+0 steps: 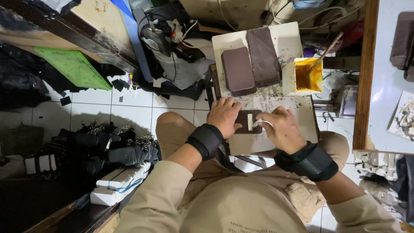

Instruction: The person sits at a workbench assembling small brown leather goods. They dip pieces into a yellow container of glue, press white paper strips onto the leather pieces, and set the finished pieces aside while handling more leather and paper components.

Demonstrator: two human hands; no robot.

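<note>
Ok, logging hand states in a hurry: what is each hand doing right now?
Left hand: flat, pressing down the small brown leather piece on the white board.
Right hand: closed on a small white tool, its tip at the piece.

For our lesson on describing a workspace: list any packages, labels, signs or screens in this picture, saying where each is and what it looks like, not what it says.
White boxes: bundled with blue bands, lower left on a dark shelf, long and rectangular.
Yellow tub: on the board's right edge, square, white outside, stained yellow inside, stick in it.
Shirt print: small dark lettering on the beige shirt, bottom centre.
No signs or screens show.
</note>
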